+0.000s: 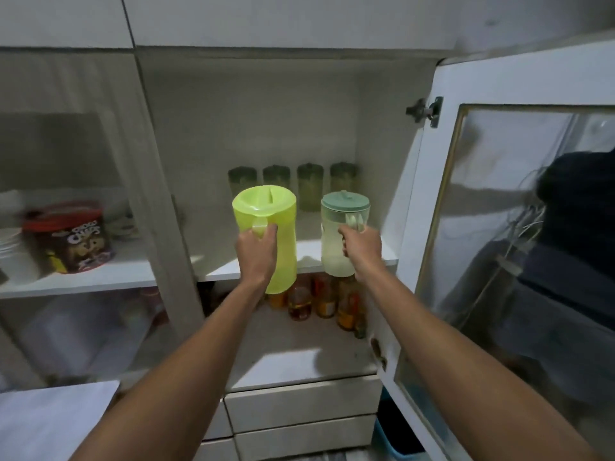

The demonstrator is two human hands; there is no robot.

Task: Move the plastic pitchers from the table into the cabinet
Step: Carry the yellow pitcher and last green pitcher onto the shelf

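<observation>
My left hand [257,247] grips the handle of a lime-green plastic pitcher [279,227], held upright in the air in front of the open cabinet's upper shelf [213,271]. My right hand [361,246] grips the handle of a clear pitcher with a pale green lid [334,241], also upright, just before the shelf's right front edge. Both pitchers' bottoms hang below the shelf's front edge. The two pitchers are apart, side by side.
Several green-tinted glasses [309,186] stand at the back of the upper shelf. Bottles [319,301] crowd the lower shelf. The glass cabinet door [519,247] stands open on the right. Behind the closed left door sit a cereal tub [75,236] and plates. Drawers [299,410] lie below.
</observation>
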